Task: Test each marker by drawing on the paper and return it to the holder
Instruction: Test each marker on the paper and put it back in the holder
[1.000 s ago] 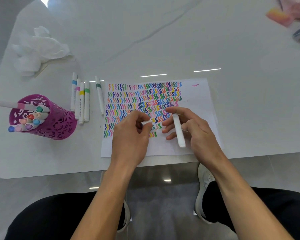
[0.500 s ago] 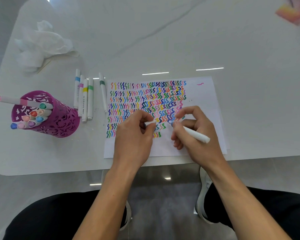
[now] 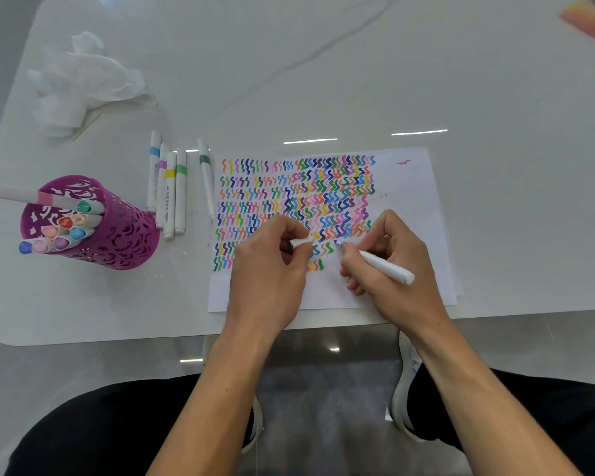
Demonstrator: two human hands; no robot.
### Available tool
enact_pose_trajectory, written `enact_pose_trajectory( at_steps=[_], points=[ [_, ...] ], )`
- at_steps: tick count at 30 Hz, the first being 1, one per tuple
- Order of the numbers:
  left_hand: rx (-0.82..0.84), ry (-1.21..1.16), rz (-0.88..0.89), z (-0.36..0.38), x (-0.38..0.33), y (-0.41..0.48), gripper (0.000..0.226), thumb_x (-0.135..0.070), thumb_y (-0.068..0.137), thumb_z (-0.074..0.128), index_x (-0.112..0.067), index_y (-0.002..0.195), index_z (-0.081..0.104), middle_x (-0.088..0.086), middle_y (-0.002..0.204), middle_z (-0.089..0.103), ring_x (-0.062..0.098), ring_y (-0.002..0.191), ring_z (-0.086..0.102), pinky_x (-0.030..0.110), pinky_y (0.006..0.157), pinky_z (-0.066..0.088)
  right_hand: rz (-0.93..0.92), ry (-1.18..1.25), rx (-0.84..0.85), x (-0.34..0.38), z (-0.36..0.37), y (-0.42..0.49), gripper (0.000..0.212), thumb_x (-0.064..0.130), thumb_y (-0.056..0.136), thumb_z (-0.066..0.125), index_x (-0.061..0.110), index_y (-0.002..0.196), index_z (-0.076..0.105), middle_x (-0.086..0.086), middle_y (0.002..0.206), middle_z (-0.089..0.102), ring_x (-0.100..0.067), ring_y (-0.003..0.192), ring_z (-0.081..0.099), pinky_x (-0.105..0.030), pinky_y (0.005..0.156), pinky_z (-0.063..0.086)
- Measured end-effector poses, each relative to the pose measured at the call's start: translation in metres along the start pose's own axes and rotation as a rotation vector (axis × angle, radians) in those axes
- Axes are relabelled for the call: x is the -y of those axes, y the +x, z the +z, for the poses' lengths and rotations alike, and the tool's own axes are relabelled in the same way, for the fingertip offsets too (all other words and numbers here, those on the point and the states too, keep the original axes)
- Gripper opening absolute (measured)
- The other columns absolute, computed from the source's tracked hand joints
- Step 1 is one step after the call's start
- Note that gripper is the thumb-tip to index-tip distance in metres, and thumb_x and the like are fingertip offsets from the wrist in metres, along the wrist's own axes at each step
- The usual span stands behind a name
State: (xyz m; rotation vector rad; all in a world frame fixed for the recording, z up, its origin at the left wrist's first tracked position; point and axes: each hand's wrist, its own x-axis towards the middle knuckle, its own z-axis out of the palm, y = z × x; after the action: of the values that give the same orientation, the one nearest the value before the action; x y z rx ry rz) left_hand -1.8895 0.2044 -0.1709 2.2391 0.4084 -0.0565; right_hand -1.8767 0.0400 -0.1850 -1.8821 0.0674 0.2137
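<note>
A white paper sheet (image 3: 409,207) covered with rows of coloured squiggles lies at the table's near edge. My right hand (image 3: 389,266) grips a white marker (image 3: 385,267) like a pen, its blue tip touching the paper beside the lowest squiggles. My left hand (image 3: 268,269) rests on the paper and pinches the marker's white cap (image 3: 301,242). A purple cut-out holder (image 3: 117,235) at the left holds several markers, one pink-ended marker (image 3: 24,194) sticking out sideways.
Several white markers (image 3: 170,187) with coloured bands lie side by side between the holder and the paper, one green-banded (image 3: 205,180) closest to the sheet. Crumpled white tissue (image 3: 83,80) sits at the far left. A pink-orange object (image 3: 588,15) is at the far right corner.
My right hand has turned the marker from upright in the fingers to a writing grip and lowered its tip onto the paper. My left hand keeps hold of the cap.
</note>
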Motion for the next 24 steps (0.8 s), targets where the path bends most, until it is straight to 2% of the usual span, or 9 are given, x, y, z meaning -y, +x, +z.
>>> enact_pose_trajectory(
  at_steps=[6, 10, 13, 17, 20, 24],
  points=[
    [-0.002, 0.007, -0.001, 0.0007, 0.0000, -0.0006, 0.011, -0.027, 0.094, 0.072, -0.032, 0.099, 0.063, -0.017, 0.091, 0.065, -0.003, 0.075, 0.059, 0.001, 0.061, 0.042, 0.012, -0.022, 0.005, 0.0019, 0.0015, -0.0009, 0.026, 0.017, 0.092, 0.075, 0.011, 0.081, 0.052, -0.011, 0.070, 0.070, -0.022, 0.056, 0.070, -0.043, 0.056, 0.061],
    [-0.002, 0.002, -0.001, 0.0004, -0.0004, -0.0010, 0.014, -0.028, 0.094, 0.071, -0.035, 0.097, 0.060, -0.020, 0.089, 0.062, -0.006, 0.076, 0.059, -0.001, 0.063, 0.043, 0.010, -0.057, -0.028, 0.0018, 0.0022, -0.0003, 0.028, 0.019, 0.090, 0.077, 0.018, 0.078, 0.052, -0.009, 0.071, 0.069, -0.021, 0.055, 0.069, -0.043, 0.054, 0.062],
    [-0.001, -0.003, -0.005, 0.0002, -0.0003, -0.0012, 0.014, -0.028, 0.094, 0.071, -0.036, 0.097, 0.060, -0.022, 0.087, 0.061, -0.008, 0.076, 0.058, -0.002, 0.063, 0.042, 0.005, -0.061, -0.043, 0.0007, 0.0019, -0.0010, 0.029, 0.023, 0.088, 0.078, 0.022, 0.077, 0.051, -0.009, 0.071, 0.069, -0.024, 0.056, 0.069, -0.047, 0.056, 0.061],
    [-0.001, -0.021, -0.009, 0.0003, -0.0001, -0.0011, 0.012, -0.027, 0.094, 0.071, -0.034, 0.098, 0.062, -0.018, 0.090, 0.064, -0.005, 0.076, 0.059, 0.000, 0.062, 0.043, 0.010, -0.075, -0.047, -0.0009, 0.0001, -0.0016, 0.027, 0.032, 0.082, 0.075, 0.022, 0.074, 0.051, -0.009, 0.069, 0.068, -0.028, 0.058, 0.068, -0.051, 0.058, 0.059],
    [-0.001, -0.026, -0.013, 0.0000, -0.0005, -0.0007, 0.012, -0.026, 0.094, 0.071, -0.033, 0.098, 0.062, -0.018, 0.090, 0.065, -0.004, 0.075, 0.059, -0.001, 0.063, 0.042, 0.008, -0.081, -0.019, -0.0017, 0.0002, -0.0025, 0.028, 0.031, 0.082, 0.075, 0.021, 0.074, 0.051, -0.009, 0.069, 0.068, -0.029, 0.059, 0.068, -0.047, 0.057, 0.058],
    [-0.007, -0.044, -0.014, 0.0005, 0.0004, -0.0007, 0.010, -0.026, 0.094, 0.071, -0.032, 0.098, 0.064, -0.019, 0.088, 0.065, -0.005, 0.075, 0.060, 0.001, 0.064, 0.043, 0.017, 0.097, -0.058, -0.0005, -0.0014, -0.0030, 0.027, 0.011, 0.093, 0.074, 0.012, 0.081, 0.050, -0.011, 0.066, 0.069, -0.018, 0.052, 0.066, -0.027, 0.050, 0.051]
  ],
)
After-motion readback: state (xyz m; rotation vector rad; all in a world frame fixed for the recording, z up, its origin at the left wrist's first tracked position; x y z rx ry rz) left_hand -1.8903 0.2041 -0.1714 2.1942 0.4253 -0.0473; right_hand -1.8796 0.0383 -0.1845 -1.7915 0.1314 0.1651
